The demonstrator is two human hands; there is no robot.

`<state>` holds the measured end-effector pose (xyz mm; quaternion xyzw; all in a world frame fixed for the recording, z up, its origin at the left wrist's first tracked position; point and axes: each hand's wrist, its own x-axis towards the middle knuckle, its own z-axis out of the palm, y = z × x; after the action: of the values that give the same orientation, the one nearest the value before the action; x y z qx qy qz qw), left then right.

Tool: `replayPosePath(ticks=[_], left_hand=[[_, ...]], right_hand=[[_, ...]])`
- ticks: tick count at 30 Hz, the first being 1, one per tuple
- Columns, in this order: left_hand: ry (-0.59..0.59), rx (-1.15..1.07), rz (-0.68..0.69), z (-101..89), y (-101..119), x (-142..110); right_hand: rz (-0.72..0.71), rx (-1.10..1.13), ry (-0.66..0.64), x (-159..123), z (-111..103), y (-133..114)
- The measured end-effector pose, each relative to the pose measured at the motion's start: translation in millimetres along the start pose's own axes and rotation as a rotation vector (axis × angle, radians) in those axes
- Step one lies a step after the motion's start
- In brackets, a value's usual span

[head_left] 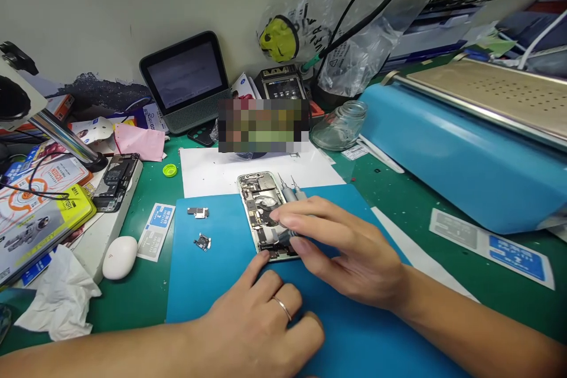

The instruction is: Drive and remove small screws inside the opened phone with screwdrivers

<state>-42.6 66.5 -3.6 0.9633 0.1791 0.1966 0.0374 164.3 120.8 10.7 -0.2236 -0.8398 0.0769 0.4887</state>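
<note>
Touching opened phone [257, 208] at near edge with left hand [270, 322], grip unclear; reaching over with right hand [349, 254], fingers apart; "Wipes" legible on right packet [491, 248].

1. Your phone [258, 208] is opened up, its silver and black internal parts exposed inside a pale frame.
2. It lies flat before you, mostly on the blue mat [212, 283], its far end over the white paper [212, 172] and angled slightly left.
3. Its lower right is partly hidden.
</note>
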Motion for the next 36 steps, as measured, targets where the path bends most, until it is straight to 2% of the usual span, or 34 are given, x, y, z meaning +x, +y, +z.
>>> replayPosePath(ticks=[4,10,14,21,29,32,36], left_hand=[[0.013,-0.010,-0.002,-1.4,0.0,1.2],[-0.068,-0.032,-0.012,-10.6,-0.2,4.4],[-0.074,-0.034,-0.004,-11.5,0.1,4.6],[-0.001,-0.002,0.008,-2.8,-0.4,2.2],[0.037,0.009,0.014,2.2,-1.4,-0.1],[0.007,0.007,0.016,0.7,-0.9,0.0],[-0.091,-0.006,0.012,-3.7,-0.1,0.9]], right_hand=[[-0.015,-0.013,-0.001,0.7,-0.6,0.4],[0.015,-0.045,0.024,-0.5,-1.9,2.6],[0.002,-0.031,-0.003,-2.6,-0.4,4.7],[0.034,-0.044,-0.015,-6.2,2.3,4.6],[0.005,-0.039,-0.017,-5.6,2.4,4.9],[0.027,-0.040,-0.027,-5.1,1.3,3.8],[0.039,-0.018,-0.044,-5.6,0.5,3.8]])
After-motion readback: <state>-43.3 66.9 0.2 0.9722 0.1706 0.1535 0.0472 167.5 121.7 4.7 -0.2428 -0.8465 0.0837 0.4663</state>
